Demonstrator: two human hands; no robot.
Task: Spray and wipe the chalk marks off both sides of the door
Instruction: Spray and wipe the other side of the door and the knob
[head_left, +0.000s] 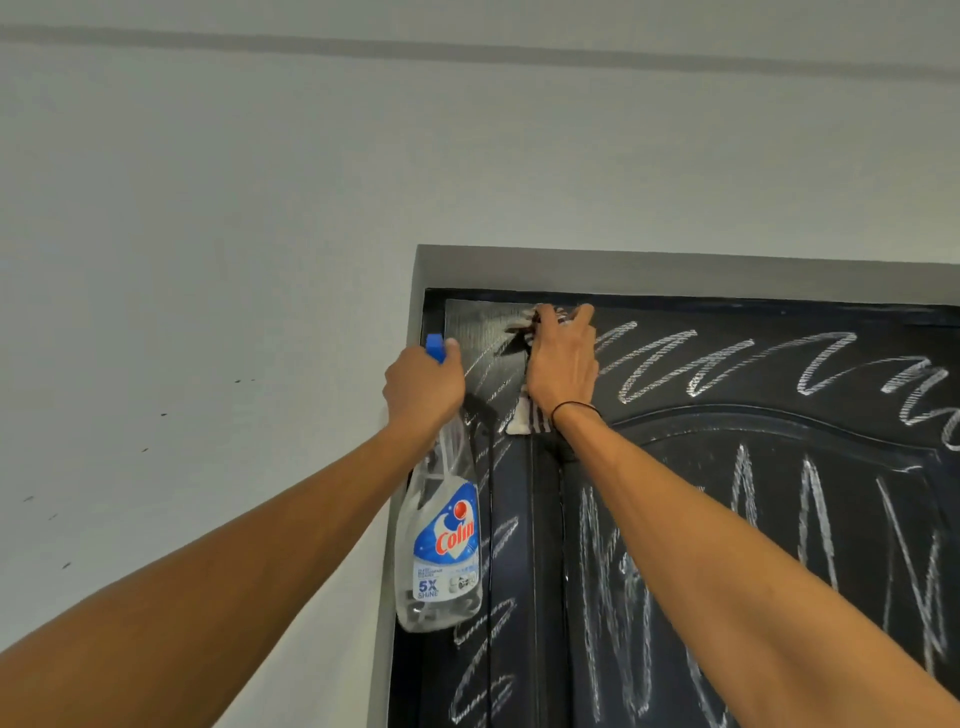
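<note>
While both arms reached up toward the top left corner of the dark door (753, 519), the left hand (423, 387) was curled tight around the neck of a clear spray bottle (441, 545), its thumb lying beside the blue spray head (435, 347); the bottle hung down from that grip in front of the door's left edge, its blue and white label (447, 540) facing the camera and reading "Colin" and "5X SHINE"; the right hand (563, 358) lay with its palm against the door near the upper edge, fingers bent over a pale cloth (522, 421) and pressing it to the surface; bits of the cloth showed above the fingertips and below the heel of the hand, beside a thin black band (571, 408) on the wrist; to the left of that hand, in the corner of the door, a patch (478, 332) looked greyish and smeared, with only faint streaks; to its right, white chalk marks (727, 364) ran in zigzags across the top rail, and more scribbles covered the raised panel below and the left stile; a grey frame (675, 273) bordered the door at the top and left, set into a pale wall (208, 234) that carried a few small dark specks
</note>
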